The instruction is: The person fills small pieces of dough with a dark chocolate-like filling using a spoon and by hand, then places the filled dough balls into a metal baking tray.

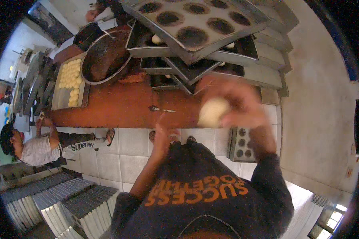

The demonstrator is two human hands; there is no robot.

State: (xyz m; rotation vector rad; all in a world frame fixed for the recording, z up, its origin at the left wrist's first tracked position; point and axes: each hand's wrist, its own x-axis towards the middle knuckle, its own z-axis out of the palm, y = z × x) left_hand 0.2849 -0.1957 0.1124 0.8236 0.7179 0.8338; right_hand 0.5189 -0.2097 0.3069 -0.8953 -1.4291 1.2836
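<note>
A pale dough ball [213, 112] sits in my right hand [241, 104], its fingers curled round it above the table's near edge. That hand is blurred by motion. My left hand [163, 134] is at the table's near edge, holding nothing, its fingers apart. Between the hands and the stack lies a small metal utensil [154, 108] on the reddish-brown table [119, 105], with a thin light piece beside it. Just beyond my right hand rises a crisscross stack of metal trays; the top tray [209, 47] has round dark hollows. Pale dough balls show in trays lower down.
Left on the table stand a large round pan [106, 59] and a rectangular tray [54, 101] of dough balls. A person [40, 149] works at the left; another person's hand [92, 16] shows at the far side. A hollowed tray [243, 148] stands below on the right.
</note>
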